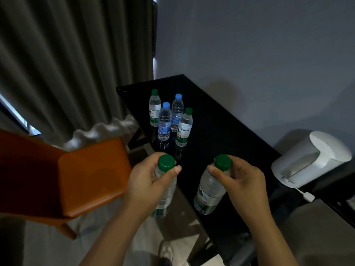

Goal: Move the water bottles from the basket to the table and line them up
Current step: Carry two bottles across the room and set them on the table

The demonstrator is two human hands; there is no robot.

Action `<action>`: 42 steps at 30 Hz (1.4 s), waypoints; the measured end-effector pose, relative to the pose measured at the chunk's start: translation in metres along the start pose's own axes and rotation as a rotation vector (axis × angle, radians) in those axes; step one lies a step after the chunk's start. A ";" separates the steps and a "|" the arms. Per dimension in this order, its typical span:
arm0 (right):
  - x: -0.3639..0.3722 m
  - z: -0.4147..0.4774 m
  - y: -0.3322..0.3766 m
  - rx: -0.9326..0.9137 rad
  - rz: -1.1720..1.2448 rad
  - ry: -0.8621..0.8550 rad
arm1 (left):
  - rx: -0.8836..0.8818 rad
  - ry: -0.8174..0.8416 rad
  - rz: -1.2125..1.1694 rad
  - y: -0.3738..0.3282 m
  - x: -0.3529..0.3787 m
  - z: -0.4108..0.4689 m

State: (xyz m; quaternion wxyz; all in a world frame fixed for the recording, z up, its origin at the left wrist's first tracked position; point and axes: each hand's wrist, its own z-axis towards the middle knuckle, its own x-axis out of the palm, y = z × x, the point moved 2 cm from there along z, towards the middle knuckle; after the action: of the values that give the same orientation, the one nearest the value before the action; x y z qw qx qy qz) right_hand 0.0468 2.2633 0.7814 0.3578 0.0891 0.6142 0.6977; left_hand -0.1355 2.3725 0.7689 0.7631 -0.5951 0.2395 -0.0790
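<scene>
My left hand (148, 181) grips a green-capped water bottle (166, 196) by its neck, held over the near left edge of the black table (221, 131). My right hand (242, 181) grips a second green-capped bottle (209, 194) by the neck above the table's near part. Farther back on the table several bottles stand upright in a tight cluster: a green-capped one (154, 108) at the back left, two blue-capped ones (164, 121) (177, 112), and another green-capped one (184, 127) nearest me. No basket is in view.
An orange chair (92, 175) stands left of the table, close to my left hand. A white appliance (311, 158) with a cable and plug (308, 196) sits at the table's right end. Dark curtains (76, 64) hang behind; a grey wall borders the table's far side.
</scene>
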 end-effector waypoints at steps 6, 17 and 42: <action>0.008 0.044 -0.025 0.032 -0.039 -0.001 | -0.027 0.008 0.089 0.025 0.010 0.054; -0.009 0.124 -0.079 0.071 -0.101 -0.010 | 0.008 0.188 0.206 0.059 0.059 0.158; -0.001 0.157 -0.126 0.299 -0.312 -0.155 | 0.010 0.568 0.235 0.132 0.124 0.240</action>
State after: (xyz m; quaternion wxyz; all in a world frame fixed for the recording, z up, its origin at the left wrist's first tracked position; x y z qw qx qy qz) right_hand 0.1852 2.3853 0.7018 0.4905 0.0984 0.6877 0.5262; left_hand 0.0612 2.5676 0.6526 0.6725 -0.5135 0.5100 -0.1545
